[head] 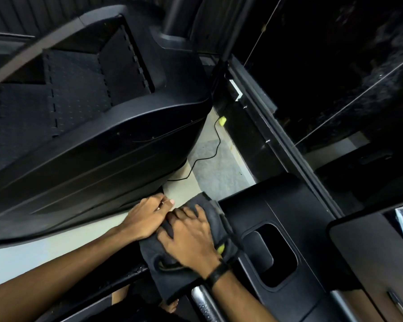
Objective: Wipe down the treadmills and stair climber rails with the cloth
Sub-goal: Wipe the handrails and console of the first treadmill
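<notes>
Your right hand (pixel 191 238) lies flat on the dark cloth (pixel 172 270), fingers (pixel 184 212) spread and pressing it onto the treadmill (pixel 277 219) console's left edge. Your left hand (pixel 144 217) rests beside it, fingers straight, touching the cloth's edge and holding nothing. Beyond stands the stair climber (pixel 91 126), a cable (pixel 209 154) trailing over the floor (pixel 219 177).

left hand (pixel 144 217): fingers extended flat | right hand (pixel 191 240): fingers spread

cloth (pixel 209 212): dark grey, crumpled | draped over treadmill console's (pixel 289 205) left edge, possibly its rail
</notes>
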